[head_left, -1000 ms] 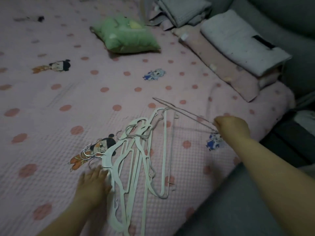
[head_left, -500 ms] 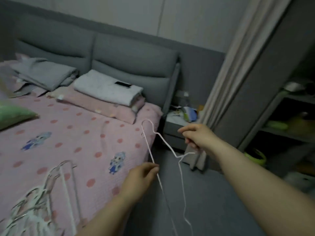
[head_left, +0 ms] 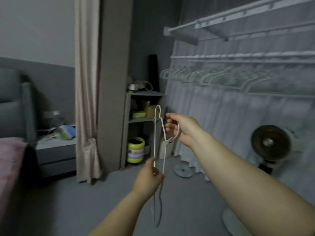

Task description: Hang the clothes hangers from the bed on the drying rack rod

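A thin white wire hanger hangs edge-on in the middle of the view, its hook pointing up. My left hand pinches its lower part. My right hand grips a loop of it near the shoulder, fingers partly spread. The drying rack rod runs across the upper right, with several white hangers hanging in a row beneath it. Both hands are below and left of the rod. Only a pink corner of the bed shows at the left edge.
A grey shelf unit with boxes and a green-yellow container stands straight ahead. A curtain hangs left of it, beside a nightstand. A fan stands on the floor at right, a round base lies near the pale drape.
The view has swung from the bed to the rack. One hanger was lifted off the bed pile; both hands now carry it upright toward the rack side.
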Demonstrator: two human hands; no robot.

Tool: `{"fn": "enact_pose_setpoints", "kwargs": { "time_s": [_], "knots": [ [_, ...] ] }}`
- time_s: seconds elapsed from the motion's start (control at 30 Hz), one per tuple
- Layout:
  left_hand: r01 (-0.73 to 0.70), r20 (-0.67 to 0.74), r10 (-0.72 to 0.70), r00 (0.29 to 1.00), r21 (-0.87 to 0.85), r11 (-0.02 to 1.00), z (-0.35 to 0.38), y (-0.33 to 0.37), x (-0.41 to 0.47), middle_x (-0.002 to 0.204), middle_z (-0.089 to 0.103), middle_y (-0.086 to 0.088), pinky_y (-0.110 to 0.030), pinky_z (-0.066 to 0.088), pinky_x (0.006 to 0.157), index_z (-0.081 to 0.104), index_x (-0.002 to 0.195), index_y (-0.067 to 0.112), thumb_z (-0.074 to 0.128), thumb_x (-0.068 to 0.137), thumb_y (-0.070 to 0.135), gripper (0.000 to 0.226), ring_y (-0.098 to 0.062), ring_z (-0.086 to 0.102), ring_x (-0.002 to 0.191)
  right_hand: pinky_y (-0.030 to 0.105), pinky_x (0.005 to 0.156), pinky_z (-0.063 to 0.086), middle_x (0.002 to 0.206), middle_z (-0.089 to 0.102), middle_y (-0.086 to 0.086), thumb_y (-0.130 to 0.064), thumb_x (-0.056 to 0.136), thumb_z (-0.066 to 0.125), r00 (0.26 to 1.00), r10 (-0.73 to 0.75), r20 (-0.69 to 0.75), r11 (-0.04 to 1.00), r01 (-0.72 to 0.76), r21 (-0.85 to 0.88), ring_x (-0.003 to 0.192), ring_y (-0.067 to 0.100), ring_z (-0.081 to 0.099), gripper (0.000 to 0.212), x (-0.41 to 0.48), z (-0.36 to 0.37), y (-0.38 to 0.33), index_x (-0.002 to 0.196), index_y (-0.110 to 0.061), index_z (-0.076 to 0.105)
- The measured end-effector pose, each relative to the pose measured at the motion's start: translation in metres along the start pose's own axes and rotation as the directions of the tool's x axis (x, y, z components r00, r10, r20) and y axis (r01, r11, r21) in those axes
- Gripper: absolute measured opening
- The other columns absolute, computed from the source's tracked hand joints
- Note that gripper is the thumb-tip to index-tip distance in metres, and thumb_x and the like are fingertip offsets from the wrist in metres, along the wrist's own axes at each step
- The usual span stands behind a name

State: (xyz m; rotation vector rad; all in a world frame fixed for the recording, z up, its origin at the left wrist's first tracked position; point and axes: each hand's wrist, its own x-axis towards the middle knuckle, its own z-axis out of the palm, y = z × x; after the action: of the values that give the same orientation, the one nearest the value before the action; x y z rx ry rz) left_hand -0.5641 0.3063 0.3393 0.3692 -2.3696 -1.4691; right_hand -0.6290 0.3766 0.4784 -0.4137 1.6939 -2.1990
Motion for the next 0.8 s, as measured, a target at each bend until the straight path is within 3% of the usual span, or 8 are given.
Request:
{"fn": "enact_pose_setpoints", "kwargs": {
  "time_s": [0.13,0.2,0.3,0.4,0.5,0.57,0.7,0.8],
  "knots": [
    [-0.087,0.165,0.092,0.982,-0.039,0.995,0.074,0.048,0.003,0.073,0.056,-0.004,-0.015,0.036,0.052,0.058,0.108,0.011,0.056,0.088,0.013,0.021,-0.007,0.048,0.057,0.017,0.034,0.049,0.031,0.054,-0.001,-0.007,0.095,0.045,0.986,-0.094,-0.135,0.991,0.106,0.082,0.030,0.007,0.057,0.025,-0.017,-0.082,-0.036,0.071,-0.004,0.050],
    [-0.095,0.231,0.127,0.965,-0.146,0.985,0.105,0.071,0.000,0.070,0.057,-0.001,-0.007,0.037,0.051,0.056,0.098,0.012,0.057,0.089,0.016,0.010,-0.005,0.050,0.059,0.017,0.035,0.050,0.033,0.057,0.001,-0.007,0.095,0.045,0.976,-0.128,-0.174,0.983,0.148,0.105,0.032,0.008,0.059,0.024,-0.023,-0.115,-0.048,0.072,-0.004,0.049],
    [-0.101,0.307,0.170,0.936,-0.229,0.968,0.148,0.098,-0.001,0.077,0.058,0.002,0.000,0.038,0.054,0.052,0.106,0.017,0.059,0.088,0.023,0.020,-0.005,0.055,0.069,0.017,0.037,0.051,0.037,0.060,0.003,-0.007,0.095,0.044,0.962,-0.162,-0.220,0.974,0.192,0.121,0.035,0.009,0.061,0.024,-0.029,-0.156,-0.061,0.072,-0.004,0.049],
    [-0.149,0.253,0.200,0.947,-0.209,0.967,0.188,0.116,0.011,0.080,0.053,0.008,-0.004,0.040,0.053,0.051,0.116,0.014,0.064,0.084,0.023,0.036,-0.001,0.051,0.066,0.020,0.050,0.054,0.061,0.063,0.010,-0.007,0.095,0.044,0.941,-0.189,-0.279,0.969,0.225,0.102,0.059,0.020,0.065,0.022,-0.030,-0.194,-0.071,0.074,-0.005,0.051],
    [-0.185,0.246,0.219,0.944,-0.156,0.970,0.229,0.132,0.029,0.087,0.051,0.008,-0.017,0.039,0.063,0.050,0.121,0.010,0.063,0.085,0.019,0.039,-0.008,0.052,0.074,0.032,0.080,0.050,0.093,0.058,0.015,-0.008,0.096,0.041,0.914,-0.225,-0.337,0.960,0.266,0.082,0.095,0.031,0.060,0.014,-0.023,-0.227,-0.081,0.095,-0.001,0.053],
    [-0.174,0.261,0.220,0.940,-0.186,0.967,0.253,0.143,0.044,0.075,0.053,0.007,-0.022,0.042,0.065,0.057,0.113,0.003,0.056,0.089,0.011,0.025,-0.012,0.055,0.070,0.030,0.078,0.050,0.097,0.056,0.016,-0.007,0.096,0.041,0.903,-0.249,-0.350,0.959,0.280,0.039,0.082,0.026,0.063,0.019,-0.014,-0.250,-0.088,0.108,0.001,0.054],
    [-0.225,0.206,0.268,0.941,-0.209,0.952,0.285,0.170,0.093,0.058,0.056,0.004,-0.026,0.047,0.058,0.060,0.074,0.018,0.052,0.091,0.010,0.021,-0.008,0.053,0.045,0.018,0.052,0.055,0.059,0.067,0.003,-0.008,0.094,0.047,0.866,-0.309,-0.392,0.947,0.320,-0.039,0.050,0.010,0.065,0.013,0.018,-0.310,-0.113,0.085,-0.008,0.056],
    [-0.340,0.162,0.369,0.915,-0.181,0.923,0.300,0.197,0.133,0.063,0.058,0.006,-0.019,0.045,0.051,0.057,0.086,0.023,0.058,0.088,0.017,0.007,-0.009,0.054,0.046,0.026,0.070,0.055,0.071,0.067,0.005,-0.011,0.095,0.046,0.827,-0.381,-0.414,0.924,0.353,-0.146,0.068,0.017,0.065,0.017,0.041,-0.351,-0.139,0.106,-0.002,0.055]
  ]
}}
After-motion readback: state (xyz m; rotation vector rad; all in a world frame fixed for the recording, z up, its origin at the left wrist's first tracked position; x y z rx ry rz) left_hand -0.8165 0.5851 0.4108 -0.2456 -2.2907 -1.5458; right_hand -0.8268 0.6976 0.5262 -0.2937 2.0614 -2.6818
